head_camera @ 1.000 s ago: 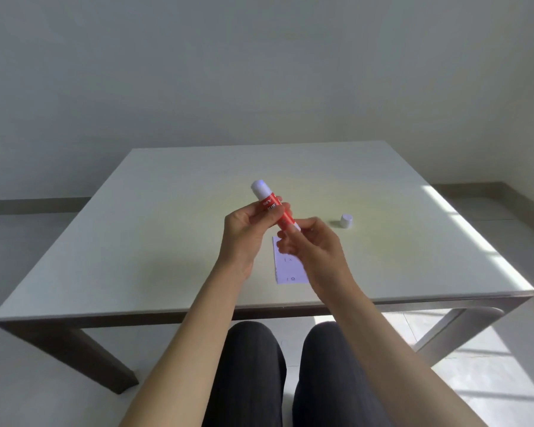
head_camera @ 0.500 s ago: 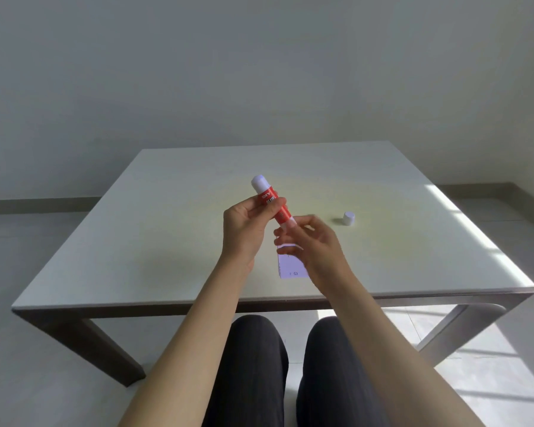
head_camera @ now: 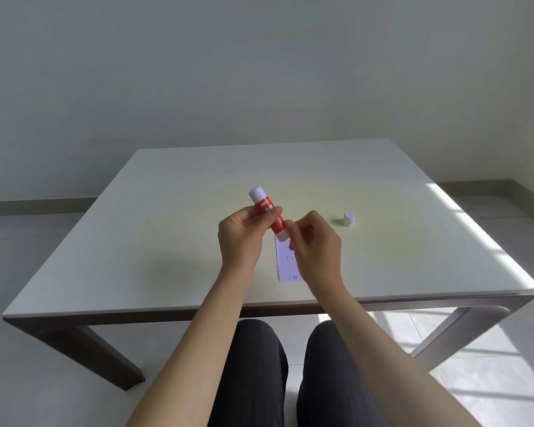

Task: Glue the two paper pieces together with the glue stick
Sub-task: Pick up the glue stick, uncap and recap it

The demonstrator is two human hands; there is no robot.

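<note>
the glue stick is held tilted in the air above the table, the left hand closed around its red body while the fingers of the right hand pinch its lower end, probably to twist the glue out. one cap stands apart to the right, so the stick seems open. only one paper is visible, flat under the hands; a second cannot be made out.

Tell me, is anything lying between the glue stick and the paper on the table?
Nothing visible does. The glue stick, held by both hands, hangs just above the paper; only the right hand partly covers it.
</note>
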